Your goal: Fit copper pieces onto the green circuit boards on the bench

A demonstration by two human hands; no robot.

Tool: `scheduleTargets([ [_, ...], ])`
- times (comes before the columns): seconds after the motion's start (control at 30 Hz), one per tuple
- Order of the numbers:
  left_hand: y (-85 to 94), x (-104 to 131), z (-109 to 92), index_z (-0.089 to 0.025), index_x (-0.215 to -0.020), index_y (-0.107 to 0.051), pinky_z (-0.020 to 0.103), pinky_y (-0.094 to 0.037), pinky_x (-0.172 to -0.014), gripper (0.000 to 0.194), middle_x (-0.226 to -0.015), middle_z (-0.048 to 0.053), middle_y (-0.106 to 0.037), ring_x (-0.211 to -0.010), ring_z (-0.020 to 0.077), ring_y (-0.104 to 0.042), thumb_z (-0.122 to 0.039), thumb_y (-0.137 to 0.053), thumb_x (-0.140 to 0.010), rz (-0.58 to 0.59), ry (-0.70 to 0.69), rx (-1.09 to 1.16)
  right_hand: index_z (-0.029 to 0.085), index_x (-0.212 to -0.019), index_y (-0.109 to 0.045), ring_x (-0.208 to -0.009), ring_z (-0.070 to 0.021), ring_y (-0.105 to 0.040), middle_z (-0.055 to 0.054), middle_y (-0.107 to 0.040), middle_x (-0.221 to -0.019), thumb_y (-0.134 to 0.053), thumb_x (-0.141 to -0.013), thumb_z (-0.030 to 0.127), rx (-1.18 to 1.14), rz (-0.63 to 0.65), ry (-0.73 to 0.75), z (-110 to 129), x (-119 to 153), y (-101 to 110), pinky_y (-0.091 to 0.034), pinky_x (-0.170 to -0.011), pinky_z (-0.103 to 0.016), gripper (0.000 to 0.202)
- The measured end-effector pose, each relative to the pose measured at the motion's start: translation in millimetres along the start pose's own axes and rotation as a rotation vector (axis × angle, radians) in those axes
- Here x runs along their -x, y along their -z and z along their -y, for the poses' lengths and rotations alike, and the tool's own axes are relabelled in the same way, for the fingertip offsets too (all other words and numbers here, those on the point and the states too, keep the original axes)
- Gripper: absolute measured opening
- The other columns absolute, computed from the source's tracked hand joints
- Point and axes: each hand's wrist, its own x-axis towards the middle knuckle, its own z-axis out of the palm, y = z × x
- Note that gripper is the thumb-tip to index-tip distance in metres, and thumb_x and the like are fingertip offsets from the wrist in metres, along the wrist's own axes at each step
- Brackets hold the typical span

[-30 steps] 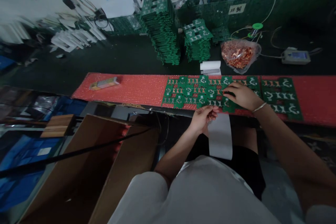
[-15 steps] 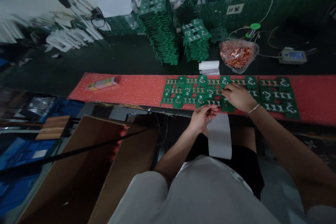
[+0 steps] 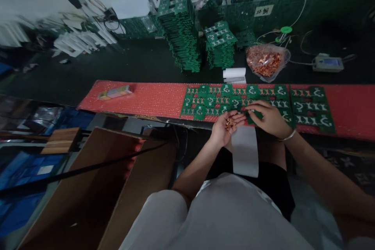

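My left hand [image 3: 223, 128] is turned palm up and loosely cupped around several small copper pieces [image 3: 230, 123], just off the table's front edge. To its right, my right hand [image 3: 268, 118] hovers over the green circuit boards, thumb and forefinger slightly apart close to the left fingertips. I make out nothing between them. Rows of circuit boards [image 3: 216, 100] lie on a pink bubble-wrap sheet [image 3: 152, 99]. Copper-coloured pieces sit on many of them, while boards on the right [image 3: 311, 106] show silvery pads in their lower rows. My right hand hides part of the boards beneath it.
Behind the sheet rise a tall stack of circuit boards [image 3: 178, 31] and a shorter stack [image 3: 219, 43]. A plastic bag of copper pieces [image 3: 267, 62], a white roll [image 3: 234, 73] and a grey box with a display [image 3: 327, 63] stand nearby. An open cardboard box [image 3: 140, 179] is below left.
My right hand has drawn back from the boards toward my left hand. My left hand has opened out, so the copper pieces in its palm now show.
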Motion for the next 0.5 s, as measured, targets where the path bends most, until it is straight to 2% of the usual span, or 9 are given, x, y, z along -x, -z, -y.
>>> scheduleTargets([
  [0.07,0.7,-1.1,0.5,-0.01,-0.099,-0.066,0.035,-0.051,-0.09,0.034,-0.094,0.014,-0.071,-0.087,0.0201,-0.069,-0.037,-0.046,-0.094,-0.019,0.009,0.006,0.026,-0.11,-0.071,-0.101,-0.0237,-0.063,-0.008,-0.065,-0.106,-0.054,-0.093,0.029,-0.083,-0.007,0.007,16.1,0.6,-1.1,-0.054,-0.09,-0.042,0.024],
  [0.2,1.2,-2.2,2.7,-0.014,-0.1,-0.068,0.025,-0.05,-0.072,0.034,-0.086,0.007,-0.067,-0.068,0.0118,-0.062,-0.043,-0.051,-0.092,-0.048,0.03,-0.011,0.027,-0.108,-0.073,-0.097,-0.0244,-0.06,-0.008,-0.064,-0.1,-0.058,-0.093,0.032,-0.073,0.039,0.062,34.4,1.2,-9.0,-0.052,-0.087,-0.043,0.022],
  [0.37,0.5,-1.9,4.4,-0.014,-0.099,-0.068,0.023,-0.049,-0.067,0.033,-0.083,0.005,-0.066,-0.066,0.0102,-0.059,-0.044,-0.056,-0.091,-0.05,0.056,-0.021,0.027,-0.109,-0.072,-0.098,-0.0233,-0.06,-0.007,-0.064,-0.101,-0.056,-0.094,0.029,-0.083,0.026,0.078,35.2,0.1,-11.9,-0.05,-0.09,-0.043,0.022],
  [0.5,1.0,-3.6,6.9,-0.014,-0.098,-0.068,0.021,-0.048,-0.061,0.034,-0.082,0.004,-0.065,-0.062,0.0094,-0.058,-0.043,-0.052,-0.093,-0.014,0.074,-0.026,0.029,-0.112,-0.071,-0.101,-0.024,-0.058,-0.007,-0.065,-0.107,-0.057,-0.094,0.028,-0.095,0.105,0.122,35.8,-2.3,-8.3,-0.048,-0.092,-0.045,0.023],
])
